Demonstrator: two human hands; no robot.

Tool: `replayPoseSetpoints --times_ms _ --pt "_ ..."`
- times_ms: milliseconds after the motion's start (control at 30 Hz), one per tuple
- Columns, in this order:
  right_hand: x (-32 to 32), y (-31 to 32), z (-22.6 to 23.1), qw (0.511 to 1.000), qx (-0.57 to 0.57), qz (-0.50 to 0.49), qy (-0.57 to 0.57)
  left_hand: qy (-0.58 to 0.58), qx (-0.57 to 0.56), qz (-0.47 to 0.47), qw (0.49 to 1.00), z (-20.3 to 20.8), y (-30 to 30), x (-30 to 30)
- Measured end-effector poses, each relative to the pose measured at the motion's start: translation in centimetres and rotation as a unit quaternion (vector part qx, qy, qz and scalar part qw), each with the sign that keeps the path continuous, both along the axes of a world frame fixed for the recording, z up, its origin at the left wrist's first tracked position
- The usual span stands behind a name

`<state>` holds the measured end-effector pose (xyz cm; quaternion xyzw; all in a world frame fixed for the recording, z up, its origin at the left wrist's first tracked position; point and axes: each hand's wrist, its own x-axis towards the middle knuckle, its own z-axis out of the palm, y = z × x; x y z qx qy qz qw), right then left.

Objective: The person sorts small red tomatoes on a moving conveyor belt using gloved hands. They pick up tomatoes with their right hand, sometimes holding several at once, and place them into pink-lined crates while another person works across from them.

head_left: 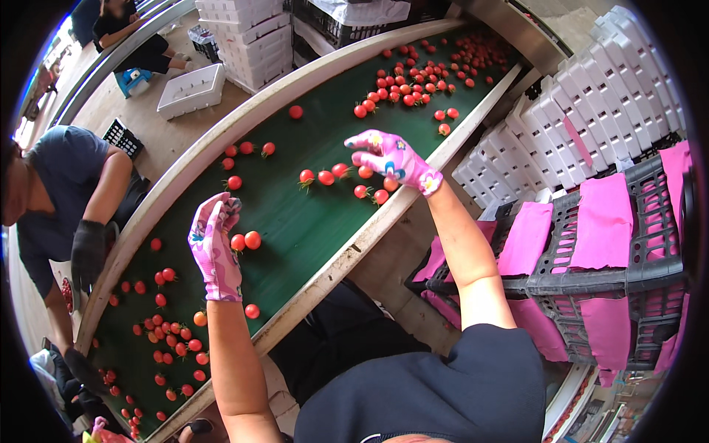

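Note:
Small red tomatoes, some with green stems, lie scattered on a green conveyor belt (295, 251). My left hand (213, 247), in a pink flowered glove, is over the belt with its fingers curled inward; whatever they may hold is hidden. Right beside it sit two tomatoes (245, 241). My right hand (391, 161), gloved the same way, reaches over the belt's near edge. Its fingers stretch to the left, apart from the thumb, and no tomato shows between them. Just below this hand is a small group of tomatoes (369, 188).
A pale rim (354, 251) borders the belt. Dense tomatoes (473, 55) lie at its far end. White crates (569, 111) and black crates with pink lining (602, 229) stack on my right. Across the belt, a co-worker with dark gloves (88, 255) is at the left.

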<state>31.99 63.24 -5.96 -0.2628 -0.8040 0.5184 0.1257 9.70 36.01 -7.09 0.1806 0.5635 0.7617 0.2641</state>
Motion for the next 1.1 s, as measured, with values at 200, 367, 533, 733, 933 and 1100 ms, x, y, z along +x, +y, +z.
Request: replayPoseSetpoints --times_ms 200,367,533,733,933,1100 --pt "-1.7 8.7 -2.6 0.864 0.444 -0.182 -0.153 0.005 0.012 -0.007 1.000 0.7 0.4 0.5" --pt "-5.0 9.4 -4.7 0.786 0.532 -0.193 -0.248 0.012 -0.010 -0.017 1.000 0.1 0.2 0.3" --pt "-5.7 2.8 -2.6 0.901 0.412 0.101 0.085 0.003 -0.014 -0.007 1.000 0.1 0.4 0.5" --pt "-3.7 4.6 -1.9 0.861 0.485 -0.117 0.094 0.010 -0.025 -0.014 1.000 0.5 0.3 0.7" --pt "-0.9 8.7 -3.6 0.850 0.346 -0.240 -0.318 0.013 -0.019 -0.017 1.000 -0.1 0.1 0.3" --pt "-2.0 5.7 -3.5 0.984 0.165 0.007 0.060 0.010 -0.001 -0.035 0.999 0.2 0.1 0.9"
